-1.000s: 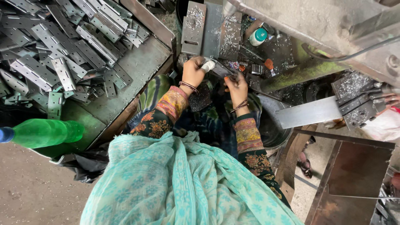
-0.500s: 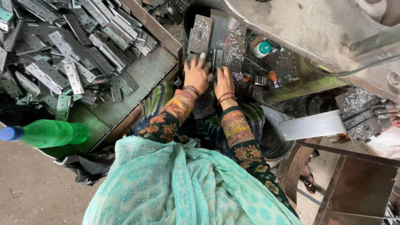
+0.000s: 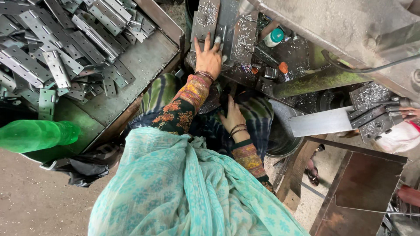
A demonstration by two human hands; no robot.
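Left hand point(image 3: 209, 54) flat on machine plate point(image 3: 205, 17), right hand point(image 3: 232, 117) in lap.

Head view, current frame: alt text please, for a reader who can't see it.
Seen from above, a seated person's left hand presses flat on a metal machine bed strewn with shavings, while the right hand rests low by the lap. A tray piled with metal hinges lies to the left, a green plastic bottle beside it.

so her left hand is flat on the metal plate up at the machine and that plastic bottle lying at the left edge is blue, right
Not quite: the plastic bottle is green, not blue, as the head view shows. The left hand does lie flat on the metal plate at the machine.
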